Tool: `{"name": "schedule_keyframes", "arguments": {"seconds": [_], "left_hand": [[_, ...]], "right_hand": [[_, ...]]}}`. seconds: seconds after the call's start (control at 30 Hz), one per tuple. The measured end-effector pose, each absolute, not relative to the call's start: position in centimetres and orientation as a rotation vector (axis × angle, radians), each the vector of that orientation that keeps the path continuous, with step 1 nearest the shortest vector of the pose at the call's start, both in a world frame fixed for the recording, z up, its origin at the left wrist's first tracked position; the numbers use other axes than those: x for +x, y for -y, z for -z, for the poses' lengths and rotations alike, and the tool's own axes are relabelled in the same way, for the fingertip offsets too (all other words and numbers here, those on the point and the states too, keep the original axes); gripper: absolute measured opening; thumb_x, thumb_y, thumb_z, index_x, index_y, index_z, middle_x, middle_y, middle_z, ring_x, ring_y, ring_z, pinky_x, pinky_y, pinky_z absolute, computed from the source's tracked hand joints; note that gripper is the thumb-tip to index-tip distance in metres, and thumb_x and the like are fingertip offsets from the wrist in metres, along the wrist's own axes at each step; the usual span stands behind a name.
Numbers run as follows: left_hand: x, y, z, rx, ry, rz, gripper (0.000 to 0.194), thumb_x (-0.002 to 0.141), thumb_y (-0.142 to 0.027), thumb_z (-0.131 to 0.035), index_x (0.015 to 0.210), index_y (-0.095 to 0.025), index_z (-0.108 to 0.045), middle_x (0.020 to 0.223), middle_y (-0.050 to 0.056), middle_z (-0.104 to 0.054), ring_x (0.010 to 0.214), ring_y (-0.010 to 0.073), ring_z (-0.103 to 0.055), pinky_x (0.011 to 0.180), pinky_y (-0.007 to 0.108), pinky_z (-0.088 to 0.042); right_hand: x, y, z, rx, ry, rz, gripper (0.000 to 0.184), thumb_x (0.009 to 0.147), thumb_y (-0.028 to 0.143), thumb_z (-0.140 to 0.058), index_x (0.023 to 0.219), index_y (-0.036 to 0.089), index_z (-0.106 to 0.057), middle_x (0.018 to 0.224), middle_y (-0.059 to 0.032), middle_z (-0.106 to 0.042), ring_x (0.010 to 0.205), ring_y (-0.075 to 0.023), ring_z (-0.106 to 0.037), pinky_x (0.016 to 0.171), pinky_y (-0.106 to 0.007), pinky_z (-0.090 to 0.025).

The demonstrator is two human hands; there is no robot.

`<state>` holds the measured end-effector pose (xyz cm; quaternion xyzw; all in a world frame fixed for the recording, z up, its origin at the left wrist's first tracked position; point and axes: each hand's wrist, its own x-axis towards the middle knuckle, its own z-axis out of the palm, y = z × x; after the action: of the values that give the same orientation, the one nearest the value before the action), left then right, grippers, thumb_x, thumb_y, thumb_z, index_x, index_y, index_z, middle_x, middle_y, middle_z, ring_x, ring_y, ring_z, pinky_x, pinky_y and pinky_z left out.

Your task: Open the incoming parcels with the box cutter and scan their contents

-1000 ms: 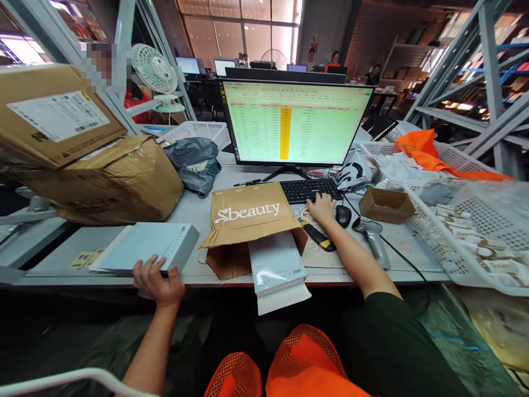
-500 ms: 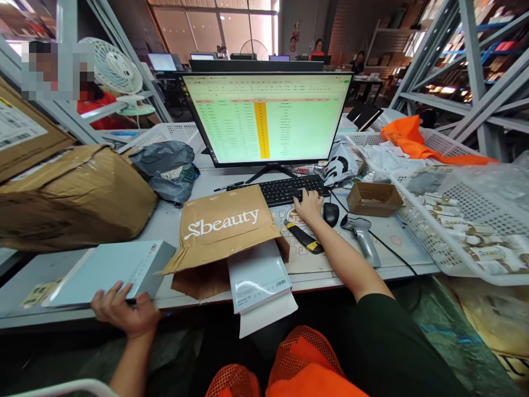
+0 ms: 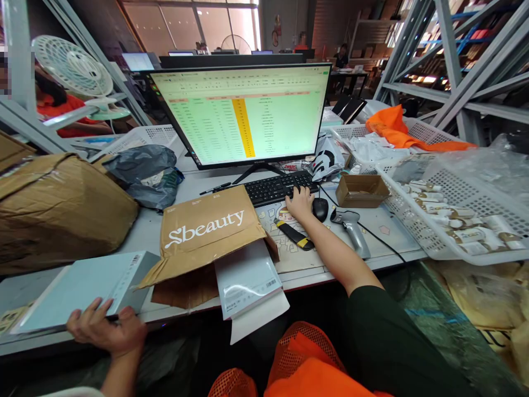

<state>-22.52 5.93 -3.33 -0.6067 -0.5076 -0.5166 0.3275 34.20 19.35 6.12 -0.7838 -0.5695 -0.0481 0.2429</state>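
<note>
My left hand (image 3: 108, 330) grips the near edge of a light blue box (image 3: 93, 278) at the left of the desk, its fingers over the edge and the thumb near the right corner. My right hand (image 3: 300, 204) lies open on the right part of a black keyboard (image 3: 264, 190), fingers spread over the keys. Between my hands sits an opened brown carton (image 3: 206, 220) marked "Sbeauty". A second light blue box (image 3: 248, 278) pokes out of it, with a white flap (image 3: 260, 317) over the desk edge. Behind the keyboard a monitor (image 3: 243, 121) shows a spreadsheet.
Near my right hand lie a box cutter (image 3: 294, 234), a mouse (image 3: 319, 209) and a barcode scanner (image 3: 353, 231). A small brown box (image 3: 361, 191) and a white basket (image 3: 413, 215) of bottles stand right. A large taped carton (image 3: 61, 209) and a grey bag (image 3: 144, 176) stand left.
The view has swung slightly to the right, so the desk items appear further left. Both hands stay in place, the left at the light blue box, the right on the keyboard.
</note>
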Motion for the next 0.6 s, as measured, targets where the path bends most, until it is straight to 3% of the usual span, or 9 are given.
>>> {"name": "schedule_keyframes", "arguments": {"seconds": [0.3,0.47,0.6], "left_hand": [[-22.5,-5.5,3.3,-1.592,1.430,1.353,0.044,0.079,-0.037,-0.057,0.124,-0.038,-0.059,0.128,0.009,-0.067,0.137,0.0419,-0.058,0.114,0.066,-0.042],[-22.4,-5.4,3.0,-1.610,1.412,1.331,0.054,0.082,-0.035,-0.058,0.135,-0.043,-0.056,0.133,0.006,-0.067,0.137,0.0402,-0.058,0.116,0.064,-0.042],[-22.3,-5.4,3.0,-1.613,1.381,1.300,0.055,0.083,-0.032,-0.056,0.137,-0.039,-0.056,0.134,0.009,-0.065,0.139,0.0408,-0.056,0.116,0.065,-0.041]], "right_hand": [[33.7,-19.0,-6.5,-2.115,1.589,0.138,0.045,0.103,0.038,-0.046,0.132,0.010,-0.064,0.132,-0.0246,-0.065,0.132,-0.0381,-0.046,0.109,-0.056,-0.034],[34.7,-19.7,-6.3,-2.123,1.555,0.123,0.056,0.104,0.041,-0.044,0.147,0.008,-0.056,0.151,-0.0238,-0.055,0.150,-0.0404,-0.031,0.114,-0.060,-0.030],[34.8,-19.9,-6.2,-2.082,1.556,0.137,0.059,0.104,0.042,-0.043,0.151,0.008,-0.053,0.149,-0.0237,-0.057,0.150,-0.0388,-0.032,0.114,-0.059,-0.029]]}}
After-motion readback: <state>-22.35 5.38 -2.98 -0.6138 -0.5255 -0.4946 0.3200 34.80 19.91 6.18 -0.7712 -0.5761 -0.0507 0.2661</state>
